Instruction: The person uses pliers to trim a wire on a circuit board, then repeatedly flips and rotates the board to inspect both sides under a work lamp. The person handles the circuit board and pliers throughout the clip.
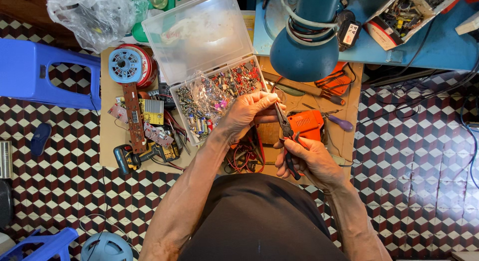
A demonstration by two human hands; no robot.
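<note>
My right hand (310, 161) grips the dark handles of a pair of pliers (286, 129), jaws pointing up and away from me. My left hand (248, 113) pinches something tiny at the plier tips; the part itself is too small to make out. Both hands hover over a low wooden board (112, 136) just in front of my lap. Right behind my left hand stands an open clear plastic box (209, 99) filled with several small electronic components. An orange soldering gun (307, 123) lies just beyond my right hand.
A blue desk lamp (305, 51) hangs over the board. Circuit boards (134, 116), a red-and-blue fan motor (128, 65), a cordless drill (130, 159), a purple-handled tool (340, 123) and red wires (243, 156) litter the board. A blue stool (37, 71) stands left; a plastic bag (95, 14) at the back.
</note>
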